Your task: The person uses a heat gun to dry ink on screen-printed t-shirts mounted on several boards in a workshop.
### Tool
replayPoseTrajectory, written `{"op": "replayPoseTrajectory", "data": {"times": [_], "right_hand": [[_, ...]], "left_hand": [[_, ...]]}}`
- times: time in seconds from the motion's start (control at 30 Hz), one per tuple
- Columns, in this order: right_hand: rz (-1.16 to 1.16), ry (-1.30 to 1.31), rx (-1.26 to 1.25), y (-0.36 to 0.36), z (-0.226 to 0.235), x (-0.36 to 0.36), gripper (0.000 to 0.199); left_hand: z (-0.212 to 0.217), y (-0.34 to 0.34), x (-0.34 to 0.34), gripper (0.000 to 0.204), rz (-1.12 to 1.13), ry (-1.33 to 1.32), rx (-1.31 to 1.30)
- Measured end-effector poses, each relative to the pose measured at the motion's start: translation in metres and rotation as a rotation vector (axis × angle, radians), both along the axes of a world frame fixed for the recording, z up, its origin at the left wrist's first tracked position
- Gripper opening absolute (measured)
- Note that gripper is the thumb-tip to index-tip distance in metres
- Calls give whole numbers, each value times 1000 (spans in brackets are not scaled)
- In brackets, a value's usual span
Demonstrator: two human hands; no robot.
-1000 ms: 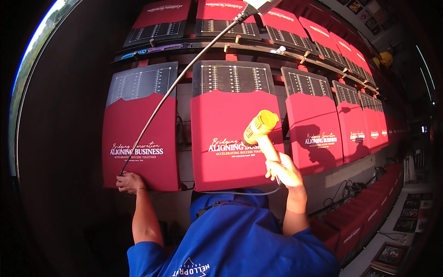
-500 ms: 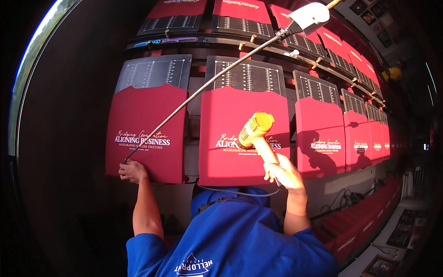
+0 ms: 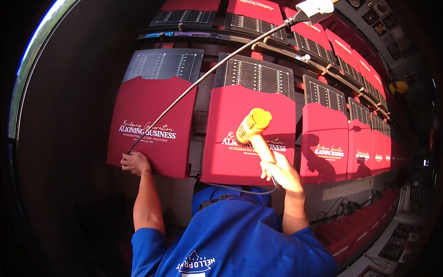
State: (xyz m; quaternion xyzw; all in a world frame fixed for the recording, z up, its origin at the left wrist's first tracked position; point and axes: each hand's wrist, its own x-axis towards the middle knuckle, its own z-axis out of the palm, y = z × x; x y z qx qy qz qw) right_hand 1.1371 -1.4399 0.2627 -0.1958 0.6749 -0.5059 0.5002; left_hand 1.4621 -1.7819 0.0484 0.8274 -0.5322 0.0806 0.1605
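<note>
My right hand (image 3: 284, 173) is wrapped round the handle of a yellow heat gun (image 3: 253, 127), whose head is raised over the printed chest of a red shirt (image 3: 249, 113) on a dark board. Down at the lower left, my left hand (image 3: 136, 163) has its fingers curled round a grey cord (image 3: 198, 81), by the bottom edge of another red shirt (image 3: 150, 104). That cord slants down from a white plug or socket (image 3: 316, 10) at the top. A thinner stretch of cord (image 3: 240, 189) loops from the heat gun's handle past my waist.
More shirts on ruled black boards (image 3: 323, 94) line up to the right. A second row stands behind a dark rail (image 3: 221, 39) with pegs and blue and purple tools (image 3: 159, 34). Loose black cables (image 3: 339, 207) and a red-covered low row (image 3: 364, 224) lie at right.
The view has shifted, so the boards appear farther right. The heat gun has moved slightly left relative to the shirt under it. Both hands keep their hold.
</note>
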Motion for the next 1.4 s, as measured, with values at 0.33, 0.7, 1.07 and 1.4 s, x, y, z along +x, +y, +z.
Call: {"op": "replayPoseTrajectory", "data": {"times": [0.33,0.7,1.07,1.4], "right_hand": [[58,-55,16,-20,4,-4,22],[79,-3,49,-35,2,15,25],[92,-37,11,-35,-7,1,25],[107,-50,100,-5,8,24,24]], "left_hand": [[5,2,-2,36,-16,15,-17],[1,0,-3,35,18,-59,-29],[2,0,-3,36,9,-22,-19],[1,1,-3,35,1,-19,-20]]}}
